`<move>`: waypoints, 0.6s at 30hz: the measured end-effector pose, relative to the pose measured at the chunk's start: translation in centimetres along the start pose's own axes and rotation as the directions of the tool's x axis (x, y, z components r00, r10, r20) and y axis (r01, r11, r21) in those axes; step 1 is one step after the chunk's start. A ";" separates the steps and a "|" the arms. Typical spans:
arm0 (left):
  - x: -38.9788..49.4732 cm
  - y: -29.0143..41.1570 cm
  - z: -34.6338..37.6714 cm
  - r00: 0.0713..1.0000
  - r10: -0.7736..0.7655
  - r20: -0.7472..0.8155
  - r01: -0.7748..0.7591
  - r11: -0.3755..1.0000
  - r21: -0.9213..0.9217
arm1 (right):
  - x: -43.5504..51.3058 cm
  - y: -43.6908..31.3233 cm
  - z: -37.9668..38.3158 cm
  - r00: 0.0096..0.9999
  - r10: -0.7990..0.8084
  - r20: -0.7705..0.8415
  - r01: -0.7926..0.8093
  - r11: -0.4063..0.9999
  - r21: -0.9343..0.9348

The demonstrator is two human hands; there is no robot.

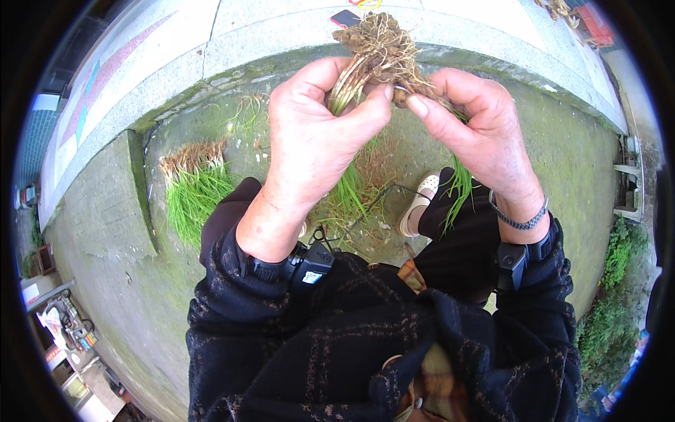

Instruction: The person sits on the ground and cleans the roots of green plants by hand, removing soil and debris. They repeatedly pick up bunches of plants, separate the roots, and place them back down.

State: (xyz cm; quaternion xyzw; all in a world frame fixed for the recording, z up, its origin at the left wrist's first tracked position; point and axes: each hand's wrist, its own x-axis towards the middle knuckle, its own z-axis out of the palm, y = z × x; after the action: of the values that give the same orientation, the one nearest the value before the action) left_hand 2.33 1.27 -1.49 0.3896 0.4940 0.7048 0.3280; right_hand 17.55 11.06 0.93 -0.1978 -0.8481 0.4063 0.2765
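Up in front of me, my left hand (316, 118) grips a clump of thin green onion-like plants (377, 47). Its tangled roots and brown soil point away from me, and pale stems run down into the palm. My right hand (482, 113) pinches a few stems at the clump's right side between thumb and fingers; their green leaves (460, 184) hang below that hand. Beyond my left knee, a neat pile of the same plants (198, 195) lies on the concrete, roots to the far side. More green plants (345, 195) lie between my feet, partly hidden by my left hand and wrist.
A raised concrete ledge (242, 53) curves across the far side. On it rest a dark, phone-like object with a red edge (345, 19) and red and yellow loops (366, 4). Loose leaves (248, 113) are scattered on the mossy ground. A concrete ramp (108, 200) rises at left.
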 end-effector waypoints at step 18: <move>-0.2 -0.2 0.2 0.998 -0.062 -0.031 0.063 0.998 0.026 | -0.2 0.5 -0.2 0.986 0.137 0.100 -0.161 0.937 0.310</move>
State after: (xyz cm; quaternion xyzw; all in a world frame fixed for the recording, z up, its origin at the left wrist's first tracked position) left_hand 2.60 1.26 -1.63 0.3678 0.5204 0.6930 0.3371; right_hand 17.85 11.37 0.62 -0.1987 -0.7645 0.5642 0.2402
